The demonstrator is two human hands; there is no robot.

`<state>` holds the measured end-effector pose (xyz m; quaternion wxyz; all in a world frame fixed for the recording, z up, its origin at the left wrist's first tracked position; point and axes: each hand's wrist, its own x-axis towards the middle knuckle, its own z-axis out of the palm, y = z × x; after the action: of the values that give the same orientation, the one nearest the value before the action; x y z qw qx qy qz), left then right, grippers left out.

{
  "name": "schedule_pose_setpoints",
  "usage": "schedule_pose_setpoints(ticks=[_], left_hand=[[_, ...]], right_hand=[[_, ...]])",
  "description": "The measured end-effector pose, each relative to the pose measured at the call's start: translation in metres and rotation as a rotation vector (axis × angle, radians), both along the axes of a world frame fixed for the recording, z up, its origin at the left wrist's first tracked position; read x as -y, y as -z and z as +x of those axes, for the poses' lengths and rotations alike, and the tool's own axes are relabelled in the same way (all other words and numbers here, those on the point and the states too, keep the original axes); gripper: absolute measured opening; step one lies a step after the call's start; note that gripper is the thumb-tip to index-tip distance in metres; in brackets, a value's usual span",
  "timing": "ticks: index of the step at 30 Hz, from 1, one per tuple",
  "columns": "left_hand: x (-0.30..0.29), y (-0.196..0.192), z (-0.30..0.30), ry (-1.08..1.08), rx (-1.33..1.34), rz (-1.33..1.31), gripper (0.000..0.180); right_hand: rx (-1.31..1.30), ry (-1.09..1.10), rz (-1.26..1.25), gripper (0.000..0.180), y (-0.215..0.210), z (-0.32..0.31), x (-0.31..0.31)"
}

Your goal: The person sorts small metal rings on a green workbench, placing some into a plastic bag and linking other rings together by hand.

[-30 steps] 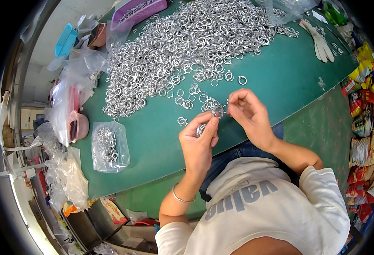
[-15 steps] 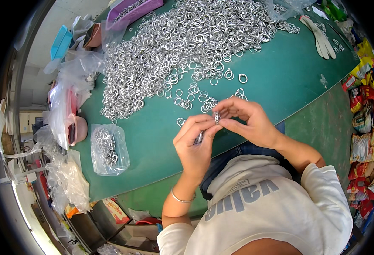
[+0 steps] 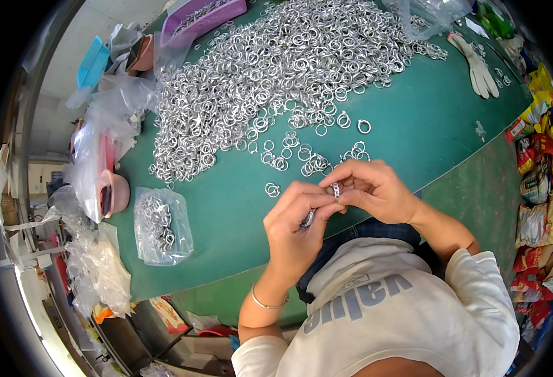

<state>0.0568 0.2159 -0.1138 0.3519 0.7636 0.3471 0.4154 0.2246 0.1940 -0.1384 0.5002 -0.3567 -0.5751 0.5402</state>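
Observation:
A silvery patterned metal ring [image 3: 335,190] is pinched upright between the fingertips of both hands, just above the table's near edge. My left hand [image 3: 294,227], a thin bangle on its wrist, is closed, with more metal rings [image 3: 308,218] tucked in its curled fingers. From the other side, my right hand [image 3: 383,193] closes thumb and fingers on the same ring. Beyond the fingertips lie small clusters of loose rings [image 3: 316,164], and behind them spreads a large heap of rings [image 3: 257,81].
The green table [image 3: 226,220] bears a clear plastic bag of rings [image 3: 177,220] at left. A purple tray [image 3: 226,15] sits at the far left, a pale glove [image 3: 477,70] at the far right. Pink tubs [image 3: 118,192] and plastic sheeting line the left edge; colourful packages [image 3: 533,223] stand along the right.
Both hands, with the pinched ring between them, have shifted slightly right and nearer to me in the view. The table scene has shifted slightly too; the grip looks the same.

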Motion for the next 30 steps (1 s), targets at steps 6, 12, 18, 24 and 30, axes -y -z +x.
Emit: schedule_pose_setpoints(ticks=[6,12,18,24,30], left_hand=[[0.003,-0.005,-0.001,0.011,0.008,0.041,0.011],[0.013,-0.002,0.004,-0.048,0.116,-0.108,0.009],[0.019,0.004,0.008,-0.101,0.163,-0.221,0.006],[0.015,0.019,0.005,-0.141,0.139,-0.166,0.006],[0.015,0.026,0.004,-0.125,0.186,-0.206,0.009]], right_hand=[[0.078,0.139,0.194,0.019,0.001,-0.008,0.006],[0.054,0.335,0.281,0.019,0.014,-0.025,0.013],[-0.228,0.269,0.003,0.019,0.009,-0.034,0.018],[-0.242,0.283,-0.066,0.014,0.017,-0.032,0.017],[-0.35,0.18,-0.163,0.012,0.017,-0.021,0.012]])
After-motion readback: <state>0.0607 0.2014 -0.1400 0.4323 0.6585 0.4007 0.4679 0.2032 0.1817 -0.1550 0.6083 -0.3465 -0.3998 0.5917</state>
